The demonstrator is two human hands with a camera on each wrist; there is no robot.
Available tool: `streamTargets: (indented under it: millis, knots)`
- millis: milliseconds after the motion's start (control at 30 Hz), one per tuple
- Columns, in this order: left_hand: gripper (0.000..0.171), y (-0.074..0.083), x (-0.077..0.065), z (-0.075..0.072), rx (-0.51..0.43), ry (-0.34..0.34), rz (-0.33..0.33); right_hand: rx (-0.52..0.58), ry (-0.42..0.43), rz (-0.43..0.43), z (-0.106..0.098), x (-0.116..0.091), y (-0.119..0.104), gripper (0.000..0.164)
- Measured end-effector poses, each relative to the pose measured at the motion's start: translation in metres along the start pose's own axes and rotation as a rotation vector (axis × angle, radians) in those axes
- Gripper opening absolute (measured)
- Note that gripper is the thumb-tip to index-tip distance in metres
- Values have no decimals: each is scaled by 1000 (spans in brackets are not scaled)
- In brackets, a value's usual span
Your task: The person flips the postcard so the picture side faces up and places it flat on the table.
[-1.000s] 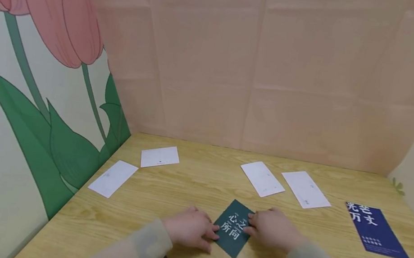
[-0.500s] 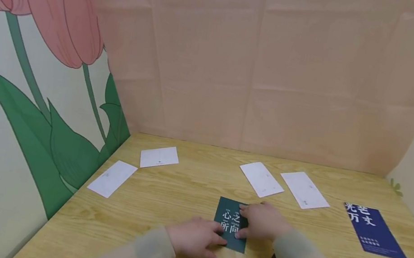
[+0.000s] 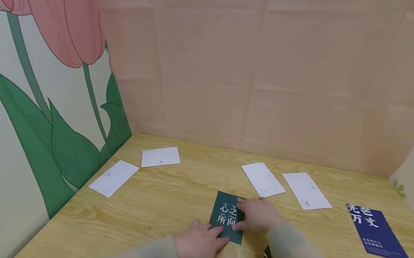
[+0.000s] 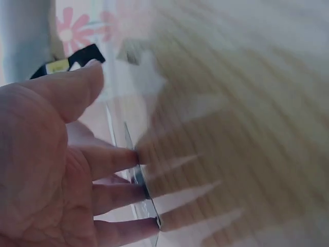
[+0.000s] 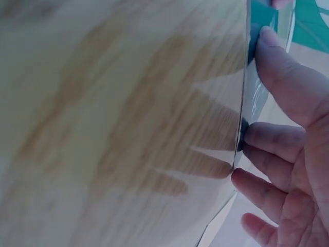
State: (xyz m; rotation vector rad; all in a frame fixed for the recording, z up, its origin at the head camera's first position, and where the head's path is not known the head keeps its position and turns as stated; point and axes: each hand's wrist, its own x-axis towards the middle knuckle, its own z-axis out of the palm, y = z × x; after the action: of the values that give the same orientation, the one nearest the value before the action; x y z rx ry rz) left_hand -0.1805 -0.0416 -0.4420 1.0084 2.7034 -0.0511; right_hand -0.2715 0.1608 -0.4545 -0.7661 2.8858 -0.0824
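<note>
Two hands are in contact with one green card (image 3: 227,214), which appears to lie flat on the table (image 3: 163,194), well to the left of the blue card (image 3: 378,233) and marginally nearer the person than it.

Orientation: long axis runs roughly away from the person, printed face up, text upright to the wearer.

Right hand (image 3: 260,214): sits between the green card and the blue card. Thumb and fingertips rest on the green card's right margin, spread apart and uncurled; no pinch observed. From these fingers the green card extends leftward, away from the blue card.

Left hand (image 3: 199,246): farther from the blue card than the right hand, and nearer the person. Fingers are straight and splayed, tips touching the green card's near-left part; the thumb stands apart from it. From these fingers the green card extends forward. Nothing is grasped.

Assessment: neither hand is the nearer, as both touch. Control of the green card's angle appears to depend on the right-margin contact against the near-left contact. Fingertip pressure cannot be determined.

Also noted: white cards (image 3: 306,191), four in number, all left of the blue card.
</note>
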Motion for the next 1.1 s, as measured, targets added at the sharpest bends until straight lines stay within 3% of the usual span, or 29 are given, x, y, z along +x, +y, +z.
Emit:
streamTargets:
  millis: [133, 333, 733, 900, 1100]
  knots:
    - [68, -3, 5, 0, -68, 2, -42, 36, 3, 8, 0, -4, 4, 75]
    - [66, -16, 14, 1, -122, 15, -71, 118, 94, 22, -4, -17, 21, 73]
    - [61, -41, 30, -4, -152, 14, -159, 93, 187, 69, -13, -45, 68, 70]
    - [59, -52, 35, -5, -144, 15, -161, 96, 169, 117, -13, -57, 91, 71]
    - [58, -63, 42, -8, -157, -3, -193, 120, 77, 210, -12, -64, 113, 77]
